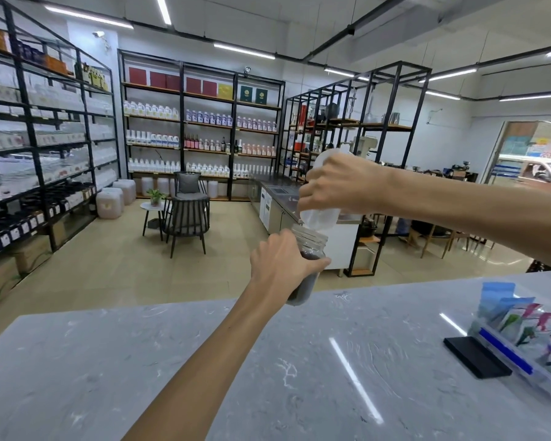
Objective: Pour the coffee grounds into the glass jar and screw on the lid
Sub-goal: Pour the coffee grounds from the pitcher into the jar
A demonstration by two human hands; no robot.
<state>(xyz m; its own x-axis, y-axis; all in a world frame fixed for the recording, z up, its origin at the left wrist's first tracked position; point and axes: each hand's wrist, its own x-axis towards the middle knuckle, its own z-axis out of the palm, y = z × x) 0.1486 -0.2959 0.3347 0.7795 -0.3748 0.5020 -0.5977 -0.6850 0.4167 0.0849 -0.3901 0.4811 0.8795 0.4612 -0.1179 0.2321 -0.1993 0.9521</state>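
My left hand (280, 268) grips the glass jar (309, 249), tilted slightly above the far edge of the marble counter (268, 361). Dark coffee grounds fill the jar's lower part. My right hand (337, 186) holds a clear plastic container (320, 219) upended over the jar, its mouth touching or just above the jar's open rim. The container looks nearly empty. No lid is visible.
A black flat object (476, 356) and a clear bin of colourful packets (528, 338) sit at the counter's right. Beyond the counter are a tiled floor, chairs with a small table (185, 214), and black shelving with bottles.
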